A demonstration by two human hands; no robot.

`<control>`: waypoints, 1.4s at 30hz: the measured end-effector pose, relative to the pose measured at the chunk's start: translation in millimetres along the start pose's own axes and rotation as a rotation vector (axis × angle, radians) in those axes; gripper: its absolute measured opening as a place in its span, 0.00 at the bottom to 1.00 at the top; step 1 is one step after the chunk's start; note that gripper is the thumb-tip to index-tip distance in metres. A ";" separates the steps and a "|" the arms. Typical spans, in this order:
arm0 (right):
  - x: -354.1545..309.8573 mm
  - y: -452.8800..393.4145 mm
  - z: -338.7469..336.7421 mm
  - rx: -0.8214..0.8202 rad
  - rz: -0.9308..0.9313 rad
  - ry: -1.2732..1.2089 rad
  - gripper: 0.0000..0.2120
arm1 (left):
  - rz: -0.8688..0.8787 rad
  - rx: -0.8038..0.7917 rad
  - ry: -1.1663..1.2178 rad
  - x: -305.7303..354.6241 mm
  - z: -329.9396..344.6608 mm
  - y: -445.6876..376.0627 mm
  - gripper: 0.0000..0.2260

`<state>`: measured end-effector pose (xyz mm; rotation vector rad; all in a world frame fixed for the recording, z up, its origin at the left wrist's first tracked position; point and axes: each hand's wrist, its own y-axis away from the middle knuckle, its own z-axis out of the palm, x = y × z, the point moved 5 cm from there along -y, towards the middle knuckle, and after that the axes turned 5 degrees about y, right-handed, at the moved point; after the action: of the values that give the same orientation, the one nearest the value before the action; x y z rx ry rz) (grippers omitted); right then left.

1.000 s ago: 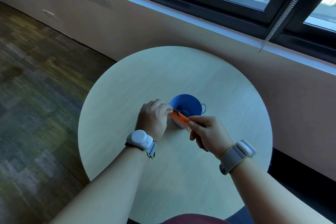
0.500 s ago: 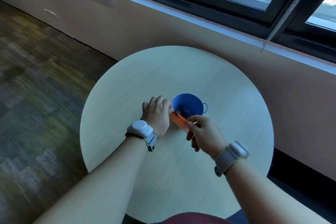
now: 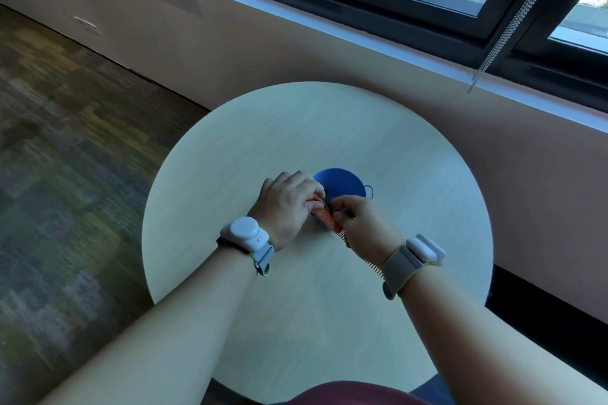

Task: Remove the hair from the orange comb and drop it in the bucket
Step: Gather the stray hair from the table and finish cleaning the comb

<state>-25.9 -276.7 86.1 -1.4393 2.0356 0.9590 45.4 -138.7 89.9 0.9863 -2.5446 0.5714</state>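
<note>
Your right hand (image 3: 365, 227) had slid up the orange comb (image 3: 329, 223) from its toothed end a moment before, meeting your left hand (image 3: 286, 204), which gripped the far end. Its fingertips pinched at dark hair (image 3: 327, 204) by the teeth, just over the blue bucket (image 3: 340, 181) mid-table (image 3: 411, 174). Plucking looked begun, nothing dropped.

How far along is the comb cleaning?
Mid-job. Done: the comb is up off the table, held in front of the bucket. In hand: the left hand grips one end while the right hand pinches at dark hair on the teeth. Left: pull the hair free and drop it in; whether any is already in the bucket can't be seen.
</note>
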 end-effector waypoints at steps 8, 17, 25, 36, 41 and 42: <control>-4.5 -0.4 -12.7 0.074 -0.155 0.000 0.09 | 0.083 -0.004 0.168 -4.9 -5.8 5.9 0.11; 0.5 1.0 2.8 0.038 -0.239 0.200 0.04 | -0.072 -0.235 0.194 -5.3 -8.2 2.6 0.04; -5.4 9.3 3.4 -0.002 -0.343 0.161 0.09 | -0.043 -0.292 0.069 -1.0 3.7 9.3 0.03; -11.8 11.4 6.5 0.123 -0.377 0.224 0.12 | -0.075 0.190 -0.008 11.8 -4.3 39.9 0.04; -10.6 13.0 5.5 0.094 -0.381 0.226 0.11 | -0.189 0.254 0.254 12.6 -6.7 47.2 0.09; -8.5 13.3 5.6 0.091 -0.382 0.223 0.11 | -0.152 0.252 0.248 14.7 -6.2 47.4 0.09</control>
<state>-35.7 -264.5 92.1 -1.8638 1.8236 0.5614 3.3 -111.8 90.5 1.1047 -2.1962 0.9242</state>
